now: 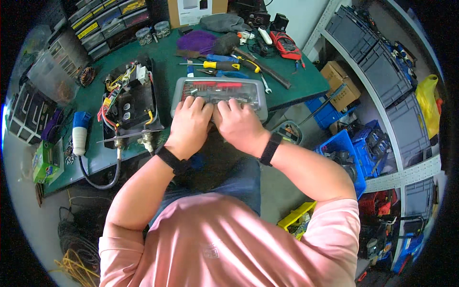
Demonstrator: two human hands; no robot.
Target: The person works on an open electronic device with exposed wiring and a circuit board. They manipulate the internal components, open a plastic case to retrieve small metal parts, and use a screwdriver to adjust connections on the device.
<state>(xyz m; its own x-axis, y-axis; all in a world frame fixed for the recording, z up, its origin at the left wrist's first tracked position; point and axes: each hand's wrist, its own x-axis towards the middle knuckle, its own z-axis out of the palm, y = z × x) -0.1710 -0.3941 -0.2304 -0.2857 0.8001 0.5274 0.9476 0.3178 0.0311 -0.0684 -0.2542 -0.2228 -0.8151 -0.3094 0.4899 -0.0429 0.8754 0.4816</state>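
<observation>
Two hands rest together on the clear plastic tool case point(219, 93) at the near table edge; left hand point(190, 125) and right hand point(237, 124) press its near rim; the opened black device point(130, 100) lies left of it.

Crowded green bench, little open room

Bare green mat point(165, 67) lies between the black open electrical unit point(129, 103) and the clear plastic tool case point(220, 91); behind the case, yellow-handled screwdrivers point(224, 65) and a long black hammer point(260, 64) block the way, while the right corner point(306, 81) stays open.
</observation>
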